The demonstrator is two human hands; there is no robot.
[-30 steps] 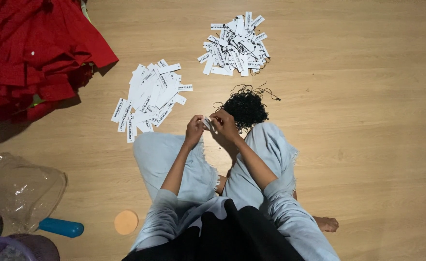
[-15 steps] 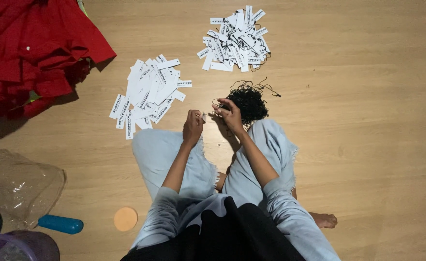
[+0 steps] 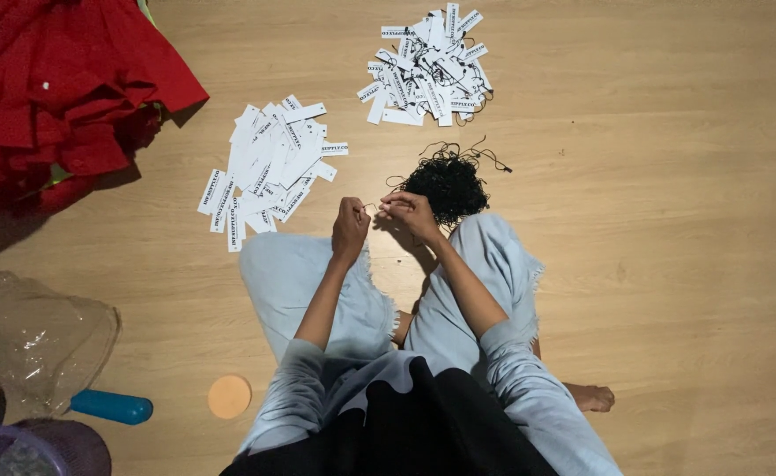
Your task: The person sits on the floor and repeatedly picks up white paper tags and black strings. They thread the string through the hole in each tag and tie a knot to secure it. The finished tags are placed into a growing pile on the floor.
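Both hands, left hand (image 3: 350,227) and right hand (image 3: 411,213), pinch a thin black string (image 3: 372,207) stretched level between them, beside the curly string heap (image 3: 448,187).

String tangle (image 3: 448,185) just beyond hands, tag pile (image 3: 269,172) left, second pile (image 3: 429,63) behind

Bare floor (image 3: 670,220) lies open right of my fingers; a black string tangle (image 3: 448,185) crowds just ahead, white tags (image 3: 269,167) spread ahead-left.
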